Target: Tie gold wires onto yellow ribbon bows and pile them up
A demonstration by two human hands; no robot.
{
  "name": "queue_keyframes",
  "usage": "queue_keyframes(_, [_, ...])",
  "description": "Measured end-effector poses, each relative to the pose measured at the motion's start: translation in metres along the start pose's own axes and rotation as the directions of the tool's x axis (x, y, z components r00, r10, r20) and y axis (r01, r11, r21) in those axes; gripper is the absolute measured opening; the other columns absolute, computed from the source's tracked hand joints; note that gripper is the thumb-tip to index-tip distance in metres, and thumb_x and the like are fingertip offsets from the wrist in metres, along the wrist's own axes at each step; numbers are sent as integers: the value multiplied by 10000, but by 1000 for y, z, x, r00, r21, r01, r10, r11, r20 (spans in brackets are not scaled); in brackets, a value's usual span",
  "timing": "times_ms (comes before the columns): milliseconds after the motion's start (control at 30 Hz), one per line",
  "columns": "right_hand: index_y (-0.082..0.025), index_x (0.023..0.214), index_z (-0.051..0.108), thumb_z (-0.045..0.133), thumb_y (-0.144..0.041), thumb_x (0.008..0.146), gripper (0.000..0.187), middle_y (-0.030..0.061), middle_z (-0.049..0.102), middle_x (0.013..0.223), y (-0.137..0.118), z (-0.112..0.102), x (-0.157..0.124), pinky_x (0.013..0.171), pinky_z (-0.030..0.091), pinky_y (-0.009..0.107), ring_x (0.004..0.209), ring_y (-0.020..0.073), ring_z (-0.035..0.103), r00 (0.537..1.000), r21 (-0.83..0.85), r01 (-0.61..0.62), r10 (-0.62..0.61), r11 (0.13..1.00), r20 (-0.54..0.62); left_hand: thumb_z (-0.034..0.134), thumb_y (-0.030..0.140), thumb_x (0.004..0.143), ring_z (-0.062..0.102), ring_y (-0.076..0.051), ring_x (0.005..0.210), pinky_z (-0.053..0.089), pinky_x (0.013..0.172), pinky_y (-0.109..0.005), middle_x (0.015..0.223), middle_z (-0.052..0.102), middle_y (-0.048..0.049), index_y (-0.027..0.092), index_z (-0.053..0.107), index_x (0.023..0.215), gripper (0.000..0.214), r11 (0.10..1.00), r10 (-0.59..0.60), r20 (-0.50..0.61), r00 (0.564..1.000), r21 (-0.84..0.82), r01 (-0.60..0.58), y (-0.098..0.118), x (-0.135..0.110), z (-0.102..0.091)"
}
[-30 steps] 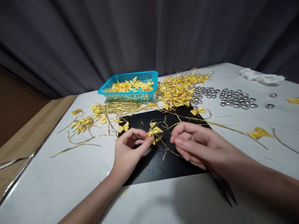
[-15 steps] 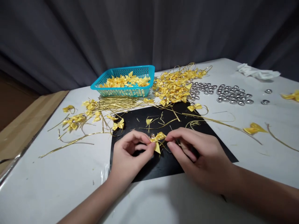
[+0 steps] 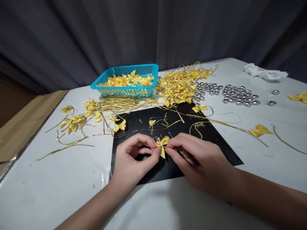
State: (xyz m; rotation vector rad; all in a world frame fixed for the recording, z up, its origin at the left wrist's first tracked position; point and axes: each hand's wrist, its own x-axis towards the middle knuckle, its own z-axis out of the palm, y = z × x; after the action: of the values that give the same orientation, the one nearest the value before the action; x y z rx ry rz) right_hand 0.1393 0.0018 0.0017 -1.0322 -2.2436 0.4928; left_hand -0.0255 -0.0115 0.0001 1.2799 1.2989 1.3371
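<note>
A small yellow satin ribbon bow (image 3: 164,141), with a shiny silver bead (image 3: 157,139) at its upper left, is held over a black mat (image 3: 148,172). Thumb and forefinger of my left hand (image 3: 135,159) pinch the bow's left side. My right hand (image 3: 201,156) is closed in a pinch at the bow's right edge, on a thin gold cord (image 3: 165,147) that runs across the bow; the cord's end is hidden by the fingers. One ribbon tail hangs down between the hands.
Behind the mat stand a blue basket (image 3: 122,86) of yellow bows, a bundle of gold cords (image 3: 120,104) and a heap of beaded bows (image 3: 177,88). Several silver beads (image 3: 240,95) lie at right, near a crumpled white tissue (image 3: 265,72). More bows (image 3: 73,122) lie left; cord scraps litter the mat.
My right hand has moved left, bringing its pinched fingertips closer to the bow. My left hand keeps its pinch almost in place. The view has shifted slightly.
</note>
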Motion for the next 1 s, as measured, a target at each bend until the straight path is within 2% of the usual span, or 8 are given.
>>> queue_keyframes(300, [-192,865,565,446,-119,863,140,-23,573,731,-1,2,0,471,340,177,498,55,478,997,-37,76,-76,996,19,701,67,609,585,-62,560,508,504,-91,620,622,25,159,621,605,121,999,-3,7,1000,-39,3,-3,1,-1])
queue_keyframes(433, [-200,871,558,438,-133,871,137,-21,591,749,-2,3,0,481,356,182,526,64,523,998,-60,64,-63,996,16,709,77,605,596,-75,551,522,508,-112,623,643,9,153,641,601,102,998,-30,15,999,-53,31,-2,1,-2])
queue_keyframes(567, [-200,937,543,405,-111,868,178,2,614,815,-3,-1,-1,520,399,176,592,72,572,998,-5,59,-59,998,35,697,81,611,617,-98,567,537,518,-141,634,662,-8,155,666,603,80,998,-27,4,1000,-51,27,0,2,-4])
queue_keyframes(733, [-197,997,501,338,-53,846,265,21,622,844,-4,-4,-7,588,448,202,666,92,603,992,88,114,-108,990,-64,704,73,608,619,-67,566,523,532,-95,636,661,22,169,668,610,103,997,-39,-18,999,-73,37,-2,4,-3])
queue_keyframes(800, [-217,1051,476,340,-46,850,297,7,627,828,-4,-2,-10,601,454,205,677,94,613,992,103,78,-67,992,-103,708,66,599,617,-57,563,518,534,-82,638,659,30,169,666,612,112,995,-46,-16,999,-85,45,-2,4,-3])
queue_keyframes(900, [-227,1168,391,368,-92,886,313,-3,639,819,-7,4,-12,576,452,197,574,74,589,990,193,-61,83,979,-112,709,61,595,621,-59,567,519,535,-82,642,657,31,166,664,624,118,995,-45,-16,999,-91,44,-3,2,-3])
queue_keyframes(1000, [-196,1049,439,352,-155,919,162,-18,611,706,-13,8,-11,493,409,180,457,55,489,976,340,-207,218,917,7,708,63,602,628,-68,588,526,544,-93,652,655,25,162,665,640,114,996,-39,-25,999,-84,36,-3,2,-3])
